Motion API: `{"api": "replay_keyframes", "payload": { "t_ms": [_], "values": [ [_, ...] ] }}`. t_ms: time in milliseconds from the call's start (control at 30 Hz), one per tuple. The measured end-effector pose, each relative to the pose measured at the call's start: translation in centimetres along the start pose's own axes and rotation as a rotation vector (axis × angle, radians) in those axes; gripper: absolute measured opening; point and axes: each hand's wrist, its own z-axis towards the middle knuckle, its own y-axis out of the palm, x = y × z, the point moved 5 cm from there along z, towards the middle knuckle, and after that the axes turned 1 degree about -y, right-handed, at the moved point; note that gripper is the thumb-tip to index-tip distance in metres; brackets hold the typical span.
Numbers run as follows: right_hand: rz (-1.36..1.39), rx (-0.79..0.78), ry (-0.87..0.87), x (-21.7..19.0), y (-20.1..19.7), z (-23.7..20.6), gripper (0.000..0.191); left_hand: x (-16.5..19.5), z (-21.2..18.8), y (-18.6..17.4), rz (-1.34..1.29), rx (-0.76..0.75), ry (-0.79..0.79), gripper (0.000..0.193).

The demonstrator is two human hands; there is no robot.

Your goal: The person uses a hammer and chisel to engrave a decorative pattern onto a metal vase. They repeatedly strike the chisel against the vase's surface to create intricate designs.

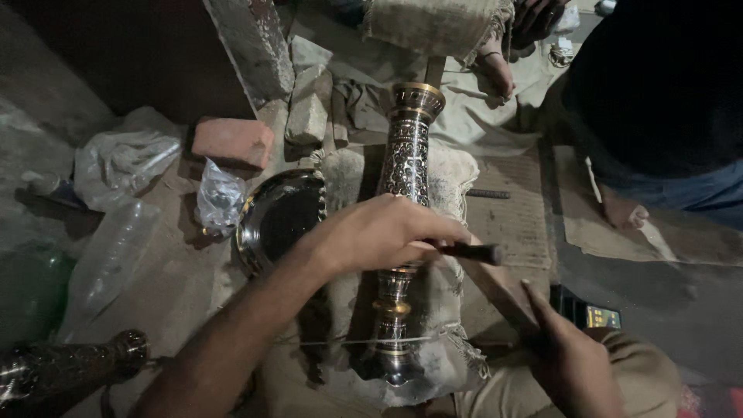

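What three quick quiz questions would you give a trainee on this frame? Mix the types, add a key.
1. True or false: the engraved metal vase stands upright on the sacking pad.
2. What does the left hand hold? A) a dark-handled tool B) a brick C) a plastic bag
3. Which side of the vase is the round metal plate on, as the camera sees it?

Key:
1. False: it lies on its side along the pad.
2. A: the grip closes around the handle, over the vase.
3. The left, beside the pad; the right hand rests low on the other side, holding nothing visible.
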Motion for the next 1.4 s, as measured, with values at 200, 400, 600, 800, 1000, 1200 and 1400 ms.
{"api": "replay_keyframes", "payload": {
  "t_ms": [200, 400, 600, 800, 1000, 1200, 1400],
  "values": [
    [0.764, 0.206, -0.054, 0.6, -1.3, -1.2, 0.067, 0.2, 0.8, 0.1, 0.065, -0.036, -0.039, 0.04],
    [0.632, 0.343, -0.076, 0.7, -2.5, -2.3, 0.076, 0.1, 1.0, 0.4, 0.062, -0.086, -0.048, 0.039],
    [0.628, 0.365, -0.17, -0.3, -2.8, -2.1, 0.079, 0.2, 0.7, 0.2, 0.021, -0.076, -0.009, 0.039],
    [0.35, 0.424, -0.156, -1.2, -3.3, -2.3, 0.082, 0.0, 0.8, 0.1, 0.04, -0.088, -0.019, 0.041],
    [0.536, 0.389, -0.189, -1.2, -3.1, -2.5, 0.083, 0.3, 0.7, -0.2, 0.073, -0.088, -0.024, 0.042],
    [0.615, 0.365, -0.085, 0.1, -2.1, -2.7, 0.085, 0.0, 0.4, -0.4, 0.025, -0.099, -0.034, 0.042],
    [0.417, 0.455, -0.144, 0.3, -1.8, -2.7, 0.081, -0.4, 0.6, 0.0, 0.033, -0.113, -0.062, 0.039]
  ]
}}
